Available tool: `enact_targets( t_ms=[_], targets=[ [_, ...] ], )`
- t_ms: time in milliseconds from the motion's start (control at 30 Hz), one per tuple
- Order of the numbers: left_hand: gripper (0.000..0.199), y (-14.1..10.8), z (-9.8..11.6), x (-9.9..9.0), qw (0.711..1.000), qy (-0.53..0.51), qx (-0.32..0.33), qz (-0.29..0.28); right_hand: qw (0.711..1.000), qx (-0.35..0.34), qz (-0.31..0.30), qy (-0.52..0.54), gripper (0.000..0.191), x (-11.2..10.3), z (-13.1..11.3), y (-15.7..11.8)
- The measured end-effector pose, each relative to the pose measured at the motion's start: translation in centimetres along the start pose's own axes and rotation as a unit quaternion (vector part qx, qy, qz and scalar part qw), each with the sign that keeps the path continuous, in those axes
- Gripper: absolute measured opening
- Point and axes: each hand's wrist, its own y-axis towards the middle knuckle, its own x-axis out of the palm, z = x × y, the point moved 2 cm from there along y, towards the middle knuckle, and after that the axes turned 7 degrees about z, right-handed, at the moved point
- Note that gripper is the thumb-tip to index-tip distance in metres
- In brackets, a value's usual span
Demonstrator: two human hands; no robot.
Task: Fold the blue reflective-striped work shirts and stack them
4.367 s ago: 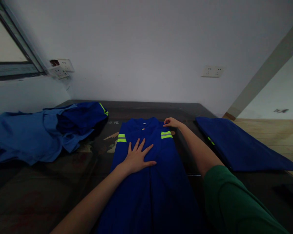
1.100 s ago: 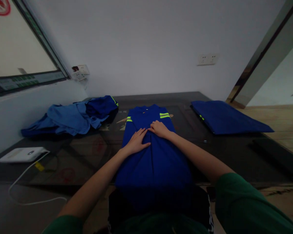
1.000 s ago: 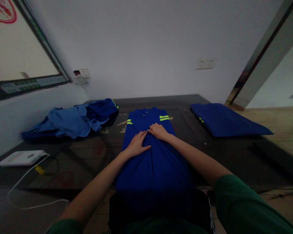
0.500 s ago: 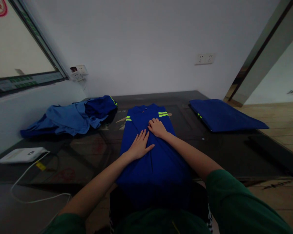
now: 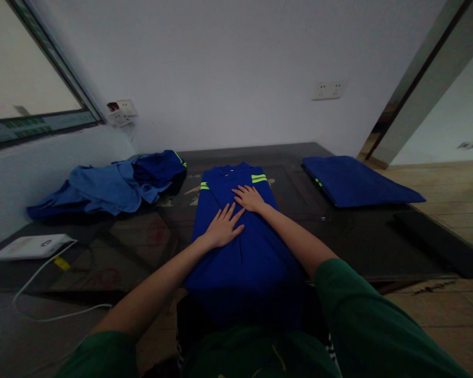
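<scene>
A blue work jacket [image 5: 256, 257] with yellow-green stripes lies lengthwise in front of me, its collar toward the wall. Its sides are folded in, and the lower part hangs over the table's front edge toward my lap. My left hand [image 5: 222, 229] rests flat on the jacket's middle with fingers spread. Just above and to the right, my right hand [image 5: 249, 198] also lies on the cloth, fingers stretched out. The fingertips of both hands are close together. Neither hand grips the fabric.
A dark glossy table [image 5: 291, 231] stands against the wall. At its left lies a crumpled heap of blue clothing [image 5: 106, 184]; at the right is a folded blue garment [image 5: 358, 181]. A white device [image 5: 31, 247] with a cable sits at the left edge, a black flat object [image 5: 437, 241] at the right.
My right hand's fingers have straightened out from a curled pose on the jacket. The left hand stays flat at about the same place. The whole view has shifted slightly.
</scene>
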Motion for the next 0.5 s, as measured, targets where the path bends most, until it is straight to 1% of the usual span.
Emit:
enact_targets(
  t_ms=[233,367,433,500],
  targets=[
    [0.063,3.6,-1.4,0.5,1.0,0.005,-0.018,0.001,1.0,-0.021,0.003,0.005,0.051,0.3,2.1,3.4],
    [0.063,5.5,-2.2,0.8,1.0,0.003,-0.017,0.001,1.0,-0.021,0.005,0.004,0.049,0.5,3.2,4.9],
    [0.062,6.2,-2.4,1.0,1.0,0.001,-0.014,-0.002,1.0,-0.02,0.018,-0.003,0.047,0.3,3.5,5.2],
    [0.062,6.8,-2.6,1.0,1.0,-0.003,-0.013,0.004,0.998,-0.026,0.051,-0.014,0.047,-0.2,3.5,5.3]
  ],
)
